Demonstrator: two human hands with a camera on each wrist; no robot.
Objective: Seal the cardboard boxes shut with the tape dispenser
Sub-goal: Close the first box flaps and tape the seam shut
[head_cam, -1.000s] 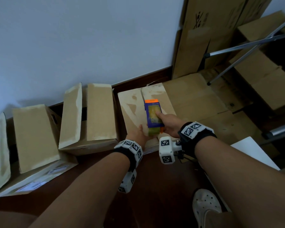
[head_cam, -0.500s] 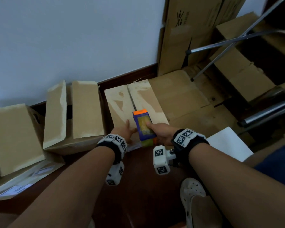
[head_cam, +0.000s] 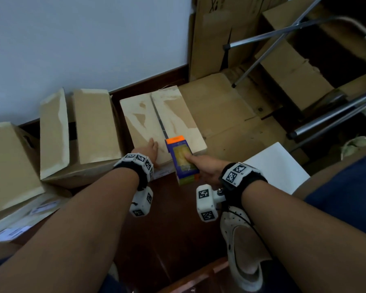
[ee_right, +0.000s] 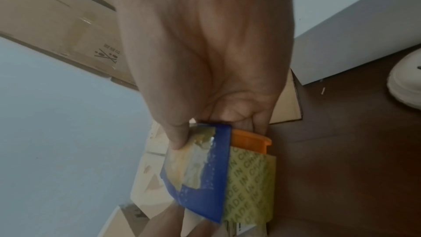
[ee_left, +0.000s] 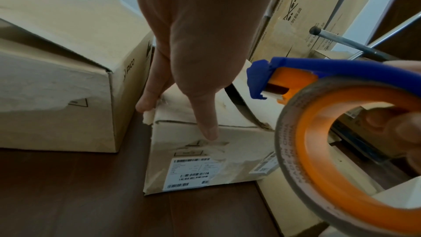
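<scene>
A small cardboard box [head_cam: 173, 115] stands on the floor by the wall, its two top flaps closed with a dark seam between them. My right hand [head_cam: 207, 168] grips the blue and orange tape dispenser [head_cam: 181, 158] at the box's near edge, over the seam. The thumb lies on top of the dispenser [ee_right: 200, 174]; the fingers curl into the roll [ee_left: 355, 150]. My left hand [head_cam: 148, 151] presses flat with straight fingers on the left flap near the front corner [ee_left: 205, 129]. A barcode label [ee_left: 189, 172] sits on the box's front face.
Two more cardboard boxes [head_cam: 80, 132] [head_cam: 6, 163] with loose flaps stand to the left. Flattened cardboard [head_cam: 230, 115] and stacked boxes [head_cam: 290, 66] lie to the right, with metal stand legs [head_cam: 268, 39]. A white board [head_cam: 277, 166] and a white shoe [head_cam: 241, 250] are near my right arm.
My right hand has drawn the dispenser along the seam toward me, from mid-box to the near edge. The left hand stays pressed on the left flap.
</scene>
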